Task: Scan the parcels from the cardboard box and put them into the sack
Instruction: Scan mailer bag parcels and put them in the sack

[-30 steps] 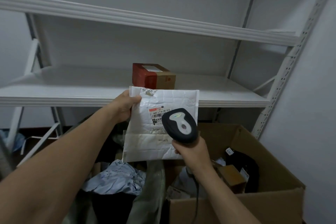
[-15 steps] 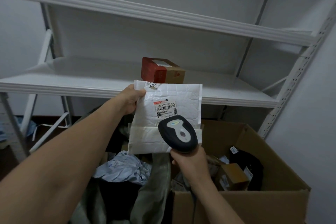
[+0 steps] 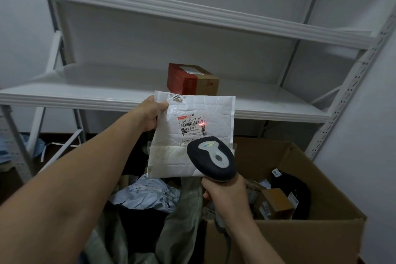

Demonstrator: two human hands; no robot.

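Now our left hand [image 3: 150, 113] pinches the bubble mailer [image 3: 216, 109] by its top corner above the sack [image 3: 182, 227]; our right hand [image 3: 227, 191] grips the barcode scanner [image 3: 211, 158]. We should hold the mailer flat and centre the red dot [image 3: 201, 124] on the barcode [image 3: 191, 125].

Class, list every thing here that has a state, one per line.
white padded mailer: held upright, label showing
barcode scanner: on, red dot on the label
left hand: pinches the mailer's top corner
right hand: grips the scanner's handle
cardboard box: open, parcels inside
sack: slack, beside the box
taped box: closed, on the shelf
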